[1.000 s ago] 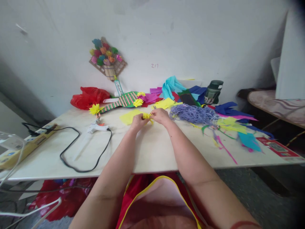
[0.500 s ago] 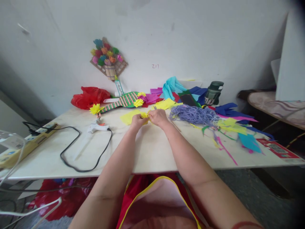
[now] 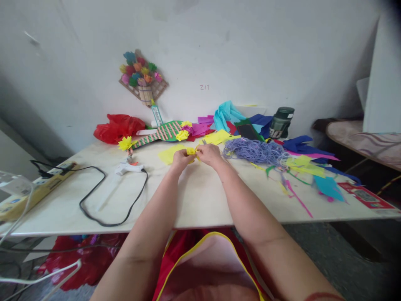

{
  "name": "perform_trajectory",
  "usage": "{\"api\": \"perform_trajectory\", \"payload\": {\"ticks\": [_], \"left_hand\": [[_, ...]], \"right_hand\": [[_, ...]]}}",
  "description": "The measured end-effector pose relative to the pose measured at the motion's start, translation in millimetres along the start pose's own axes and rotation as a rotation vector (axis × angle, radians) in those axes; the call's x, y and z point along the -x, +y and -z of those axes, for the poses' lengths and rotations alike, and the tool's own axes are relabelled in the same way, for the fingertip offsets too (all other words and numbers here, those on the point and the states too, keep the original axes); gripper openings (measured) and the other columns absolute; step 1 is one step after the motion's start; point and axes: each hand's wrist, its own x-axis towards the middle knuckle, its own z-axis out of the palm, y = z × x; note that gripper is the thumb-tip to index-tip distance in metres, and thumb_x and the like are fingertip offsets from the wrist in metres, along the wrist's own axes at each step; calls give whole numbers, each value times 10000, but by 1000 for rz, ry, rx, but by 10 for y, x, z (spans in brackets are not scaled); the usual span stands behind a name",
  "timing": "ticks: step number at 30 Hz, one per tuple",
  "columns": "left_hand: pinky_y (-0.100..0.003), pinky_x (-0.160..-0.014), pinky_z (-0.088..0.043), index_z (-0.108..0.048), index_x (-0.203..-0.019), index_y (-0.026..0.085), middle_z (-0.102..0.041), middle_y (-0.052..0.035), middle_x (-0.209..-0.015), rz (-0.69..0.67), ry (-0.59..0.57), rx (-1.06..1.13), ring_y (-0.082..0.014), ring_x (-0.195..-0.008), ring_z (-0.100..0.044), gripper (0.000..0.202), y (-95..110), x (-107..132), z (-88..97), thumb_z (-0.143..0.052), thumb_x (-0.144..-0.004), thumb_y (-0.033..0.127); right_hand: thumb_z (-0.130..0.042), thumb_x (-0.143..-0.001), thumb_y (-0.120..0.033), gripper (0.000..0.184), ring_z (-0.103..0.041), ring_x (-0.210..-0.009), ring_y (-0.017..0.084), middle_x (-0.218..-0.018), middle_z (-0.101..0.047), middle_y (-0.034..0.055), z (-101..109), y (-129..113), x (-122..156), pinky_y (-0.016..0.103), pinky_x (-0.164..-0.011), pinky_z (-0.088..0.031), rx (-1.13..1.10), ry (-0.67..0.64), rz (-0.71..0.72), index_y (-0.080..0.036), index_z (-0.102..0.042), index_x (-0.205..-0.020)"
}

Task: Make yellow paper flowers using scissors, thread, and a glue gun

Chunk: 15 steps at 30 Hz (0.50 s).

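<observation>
Both my hands meet over the middle of the white table (image 3: 206,200). My left hand (image 3: 181,160) is closed on a small gathered piece of yellow crepe paper (image 3: 191,151). At the right end of that piece, my right hand (image 3: 209,153) pinches the paper with its fingers together. A flat yellow sheet (image 3: 169,154) lies behind my left hand. Beyond the hands rests a green, guitar-shaped craft piece (image 3: 171,131) with pink strips and yellow and purple paper flowers. A bundle of purple string (image 3: 255,150) lies to the right of my right hand.
At left are a white glue gun (image 3: 130,168) with a looping black cord and a yellow power strip (image 3: 40,188). A red plastic bag (image 3: 119,127), coloured paper sheets (image 3: 228,113) and a dark green bottle (image 3: 282,122) stand along the wall. Paper scraps (image 3: 328,187) lie at right.
My fingers have shifted slightly on the yellow paper, and a little more of its gathered part shows between the hands. Everything else stays in place.
</observation>
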Motion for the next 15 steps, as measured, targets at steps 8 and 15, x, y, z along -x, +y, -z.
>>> {"api": "perform_trajectory", "payload": {"ticks": [8,15], "left_hand": [[-205,-514,-375,-565,-612,150,-540,28,-531,-101,98,-178,-103,-537,-512,224,-119,-97,2,-670,-532,330],[-204,-496,-361,-556,-625,148,-540,23,-537,-116,106,-138,-96,-519,-497,251,-102,-80,-26,-662,-547,362]], "right_hand": [[-484,-767,-272,242,-605,-748,151,-775,-698,14,16,-17,-42,225,-592,-368,-211,-65,-153,-238,-676,-911],[-478,-768,-243,221,-605,-699,125,-597,-670,-27,-11,-19,-51,206,-564,-355,-358,-53,-177,-238,-663,-889]]}}
